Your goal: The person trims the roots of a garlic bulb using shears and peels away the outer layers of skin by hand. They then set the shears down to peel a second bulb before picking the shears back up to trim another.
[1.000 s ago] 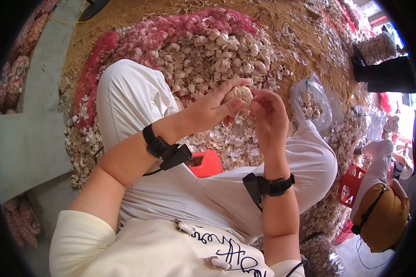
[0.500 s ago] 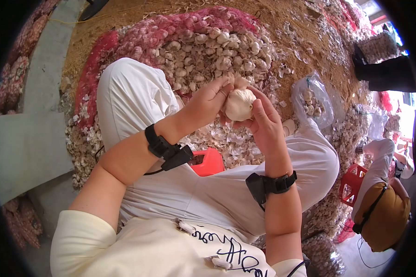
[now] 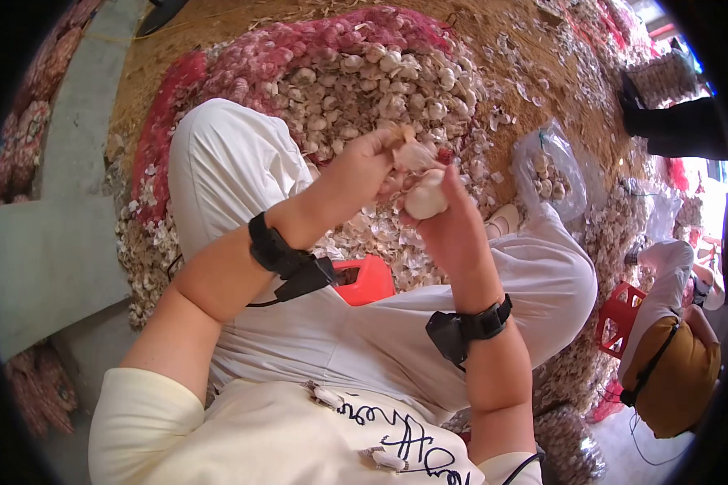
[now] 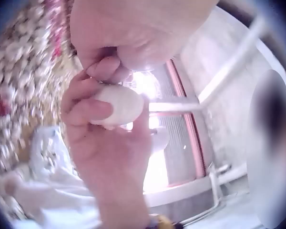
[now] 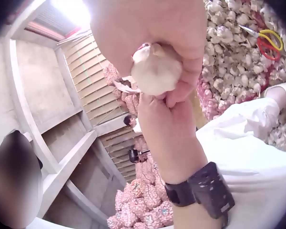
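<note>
In the head view, my right hand (image 3: 459, 230) holds a smooth, white garlic bulb (image 3: 425, 196), its thumb upright beside it. My left hand (image 3: 349, 178) pinches loose papery skin (image 3: 413, 156) just above the bulb. Whether that skin is still attached to the bulb, I cannot tell. The left wrist view shows the right thumb and fingers wrapped round the bulb (image 4: 121, 105), against the curled fingers of my left hand (image 4: 138, 33). Seen from the right wrist, the bulb (image 5: 157, 71) lies within the right hand (image 5: 148, 24), and the left fingertips meet its underside.
Garlic bulbs (image 3: 372, 89) lie in a pink net beyond my knees. A red plastic object (image 3: 366, 281) sits between my legs. Clear bag (image 3: 548, 174) with bulbs is at right. Scissors (image 5: 268, 43) rest on garlic. A person (image 3: 675, 372) sits near a red stool (image 3: 619, 319).
Between my hands, the bulb has turned and looks smoother and whiter. Papery skin has come away towards my left fingers. My right thumb has risen from the bulb's face.
</note>
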Available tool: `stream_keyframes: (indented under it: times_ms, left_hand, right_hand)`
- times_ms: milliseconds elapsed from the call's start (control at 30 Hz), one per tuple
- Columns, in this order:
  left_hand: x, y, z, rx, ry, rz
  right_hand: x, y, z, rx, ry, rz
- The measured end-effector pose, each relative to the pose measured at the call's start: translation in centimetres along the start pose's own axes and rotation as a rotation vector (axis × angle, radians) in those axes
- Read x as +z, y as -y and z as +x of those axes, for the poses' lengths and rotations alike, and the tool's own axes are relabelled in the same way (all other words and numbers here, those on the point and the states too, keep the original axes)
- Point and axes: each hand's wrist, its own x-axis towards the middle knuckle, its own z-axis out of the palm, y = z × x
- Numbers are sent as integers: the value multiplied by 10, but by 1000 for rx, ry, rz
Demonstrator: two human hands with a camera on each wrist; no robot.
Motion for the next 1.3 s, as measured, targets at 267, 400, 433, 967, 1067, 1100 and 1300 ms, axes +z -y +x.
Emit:
stream_keyframes:
  times_ms: [267, 400, 433, 967, 1067, 1100, 1300]
  left_hand:
    - [-30, 22, 12, 707, 10, 1085]
    - [-8, 1, -1, 545, 70, 717]
    - [-4, -3, -6, 523, 95, 793]
    - [3, -4, -12, 528, 111, 716]
    - [2, -2, -11, 451, 133, 668]
    - [3, -3, -11, 450, 134, 668]
    - [-4, -4, -7, 216, 215, 221]
  right_hand:
    - [0, 24, -2, -219, -75, 83]
    - [5, 21, -4, -258, -120, -187]
    - [8, 21, -5, -259, -120, -185]
    - [15, 23, -12, -277, -81, -565]
    - [13, 23, -11, -259, -113, -605]
    - [11, 23, -10, -270, -139, -593]
    - [15, 24, -12, -301, -133, -439]
